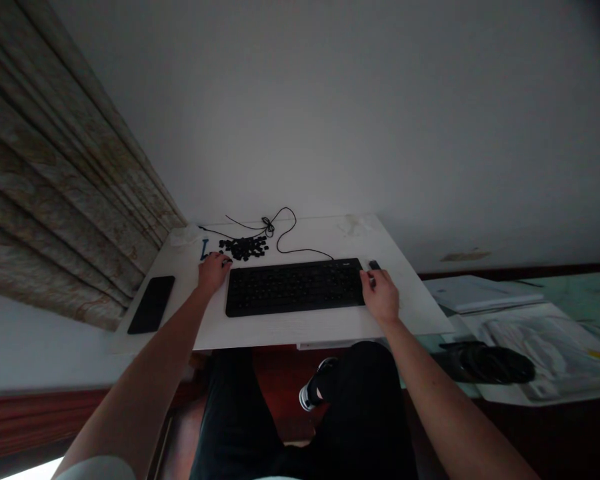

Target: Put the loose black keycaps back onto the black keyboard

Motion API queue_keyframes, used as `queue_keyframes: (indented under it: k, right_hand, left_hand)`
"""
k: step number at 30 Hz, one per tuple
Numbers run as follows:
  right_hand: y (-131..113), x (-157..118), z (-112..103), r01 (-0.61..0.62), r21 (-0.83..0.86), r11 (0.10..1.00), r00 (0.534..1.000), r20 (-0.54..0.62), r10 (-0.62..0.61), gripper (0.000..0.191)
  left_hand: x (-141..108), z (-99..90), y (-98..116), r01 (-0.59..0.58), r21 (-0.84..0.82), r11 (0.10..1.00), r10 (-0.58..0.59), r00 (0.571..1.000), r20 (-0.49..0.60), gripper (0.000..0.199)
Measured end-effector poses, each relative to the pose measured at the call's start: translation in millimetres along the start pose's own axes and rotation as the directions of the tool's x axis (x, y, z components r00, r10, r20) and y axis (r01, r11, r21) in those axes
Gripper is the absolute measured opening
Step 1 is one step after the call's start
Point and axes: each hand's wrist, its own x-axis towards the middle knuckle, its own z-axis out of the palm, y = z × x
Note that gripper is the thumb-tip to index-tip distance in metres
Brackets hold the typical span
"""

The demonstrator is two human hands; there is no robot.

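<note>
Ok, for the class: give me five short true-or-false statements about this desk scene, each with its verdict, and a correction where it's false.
1. The black keyboard lies on a white desk. True.
2. The left hand is beside a heap of small black pieces. True.
3. A black phone lies to the right of the keyboard. False: it lies to the left of the keyboard.
4. The right hand grips the black cable. False: the right hand is at the keyboard's right end, and the cable lies beyond the keyboard.
5. A patterned curtain hangs to the left of the desk. True.
</note>
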Motion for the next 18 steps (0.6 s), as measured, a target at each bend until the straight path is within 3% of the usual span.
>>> queue_keyframes:
  k: [2, 4, 6, 8, 9, 11, 14, 18]
  right_hand:
    - [-0.3, 0.0, -0.2, -0.001, 0.005, 1.0, 1.0, -0.002, 0.001, 0.047]
    - [0.0, 0.2, -0.2, -0.002, 0.006, 1.0, 1.0, -0.003, 0.002, 0.046]
    - [0.7, 0.6, -0.1, -0.003, 0.007, 1.0, 1.0, -0.008, 0.003, 0.045]
    - [1.2, 0.8, -0.2, -0.008, 0.007, 1.0, 1.0, -0.017, 0.008, 0.045]
    - [1.3, 0.8, -0.3, -0.011, 0.007, 1.0, 1.0, -0.024, 0.012, 0.045]
    - [0.6, 0.6, -0.8, -0.018, 0.007, 1.0, 0.999, -0.037, 0.018, 0.045]
    - [-1.7, -0.4, -2.0, -0.022, 0.011, 1.0, 0.998, -0.052, 0.023, 0.044]
    - [-4.4, -0.7, -4.5, -0.019, 0.02, 1.0, 0.998, -0.063, 0.02, 0.043]
  left_hand:
    - [0.0, 0.7, 7.3, 0.026, -0.099, 0.995, -0.033, 0.997, -0.073, 0.022]
    - [-0.7, 2.0, 18.4, 0.083, -0.308, 0.948, -0.13, 0.982, -0.134, 0.024]
    - [-4.0, 3.5, 33.3, 0.177, -0.593, 0.785, -0.278, 0.957, -0.083, 0.029]
    - [-11.5, 3.7, 50.4, 0.272, -0.815, 0.512, -0.339, 0.936, 0.099, 0.036]
    - [-17.0, 3.1, 59.0, 0.301, -0.872, 0.386, -0.303, 0.934, 0.189, 0.038]
    - [-30.6, 0.4, 75.8, 0.312, -0.922, 0.23, -0.188, 0.944, 0.273, 0.039]
    - [-53.3, -5.9, 98.0, 0.33, -0.938, 0.103, -0.088, 0.943, 0.322, 0.037]
    - [-78.5, -14.0, 120.7, 0.375, -0.924, -0.072, -0.06, 0.923, 0.379, 0.034]
